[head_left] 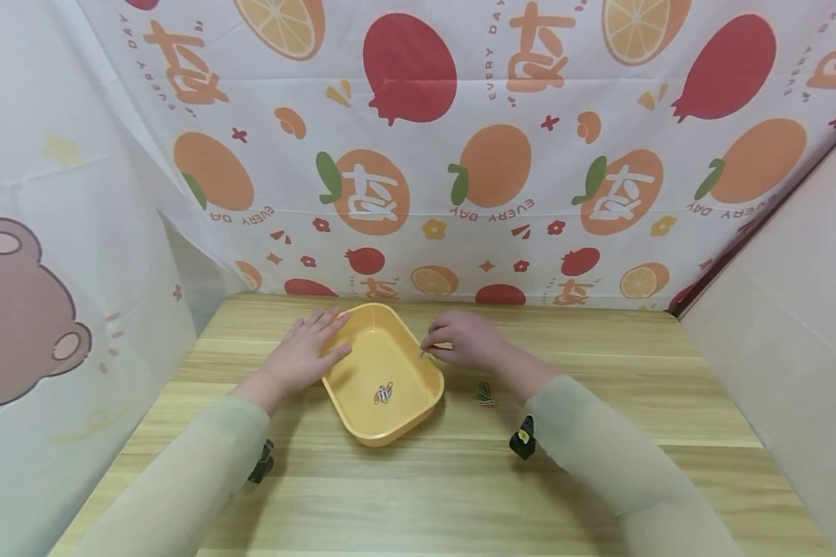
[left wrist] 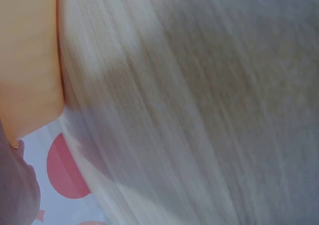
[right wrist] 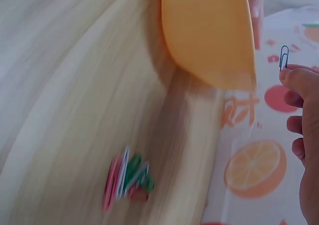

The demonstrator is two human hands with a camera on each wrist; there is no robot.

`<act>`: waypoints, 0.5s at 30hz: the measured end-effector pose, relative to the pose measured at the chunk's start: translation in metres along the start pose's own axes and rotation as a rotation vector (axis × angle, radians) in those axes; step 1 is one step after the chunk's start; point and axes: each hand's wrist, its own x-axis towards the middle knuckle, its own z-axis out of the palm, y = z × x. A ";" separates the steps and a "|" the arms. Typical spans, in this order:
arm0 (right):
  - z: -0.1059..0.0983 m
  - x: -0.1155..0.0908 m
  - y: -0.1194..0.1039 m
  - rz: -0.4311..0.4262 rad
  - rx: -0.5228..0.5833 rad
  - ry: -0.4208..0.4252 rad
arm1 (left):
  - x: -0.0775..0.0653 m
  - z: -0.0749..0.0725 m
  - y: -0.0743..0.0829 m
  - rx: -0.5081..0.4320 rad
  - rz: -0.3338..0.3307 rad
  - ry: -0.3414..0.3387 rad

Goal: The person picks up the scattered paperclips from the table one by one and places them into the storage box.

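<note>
While the right hand (head_left: 465, 339) pinched a paper clip (right wrist: 284, 58) near the right rim of the tray (head_left: 372, 348), the left hand (head_left: 308, 350) rested, fingers extended, on the opposite rim. Loose clips (head_left: 384, 394) lay inside; a small pile (head_left: 485, 395) occupied the wood-grain table (head_left: 404, 495) before a fruit-print curtain (head_left: 425, 224).

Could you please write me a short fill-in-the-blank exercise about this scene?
1. In the right wrist view, the paper clip pinched by the right hand is ____ in colour.
2. The spread hand at the edge of the tray is the person's ____ one.
3. In the head view, the clip pile on the table lies to the ____ of the tray.

Missing words: blue; left; right.
</note>
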 end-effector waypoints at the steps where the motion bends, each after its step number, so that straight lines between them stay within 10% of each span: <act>1: 0.001 0.004 -0.003 -0.007 0.006 -0.003 | 0.000 0.000 0.000 0.004 0.000 -0.003; 15: 0.018 0.034 -0.026 -0.055 0.038 -0.068 | 0.000 -0.003 0.001 0.014 -0.002 -0.015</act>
